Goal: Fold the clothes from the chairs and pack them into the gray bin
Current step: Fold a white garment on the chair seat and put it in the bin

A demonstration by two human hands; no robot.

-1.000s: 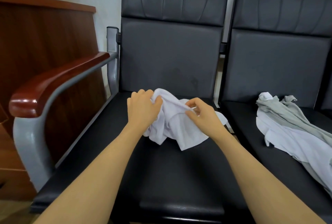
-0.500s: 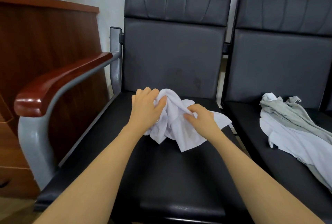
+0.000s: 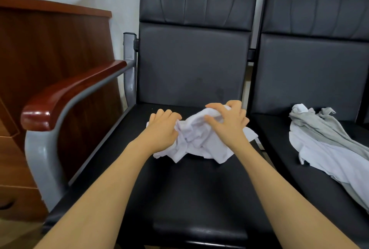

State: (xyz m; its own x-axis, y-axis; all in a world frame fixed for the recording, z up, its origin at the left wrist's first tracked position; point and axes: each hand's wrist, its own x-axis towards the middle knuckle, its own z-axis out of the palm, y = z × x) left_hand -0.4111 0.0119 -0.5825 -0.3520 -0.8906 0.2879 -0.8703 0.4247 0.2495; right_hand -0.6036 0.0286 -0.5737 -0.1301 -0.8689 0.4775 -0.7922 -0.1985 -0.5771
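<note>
A crumpled white garment (image 3: 201,143) lies on the black seat of the left chair (image 3: 199,193). My left hand (image 3: 162,129) grips its left side, fingers curled into the cloth. My right hand (image 3: 229,121) holds the upper right part of the bunch, fingers bent over a raised fold. On the right chair's seat (image 3: 283,169) lies a grey garment (image 3: 327,129) draped over another white garment (image 3: 331,161). The gray bin is not in view.
A glossy wooden armrest (image 3: 67,93) on a grey metal frame borders the left chair. Behind it stands a reddish-brown wooden cabinet (image 3: 46,45). Black backrests rise behind both seats, with a pale wall beyond.
My right hand has moved up and to the right onto the top of the bunch, lifting a fold. My left hand has shifted slightly lower on the cloth's left side.
</note>
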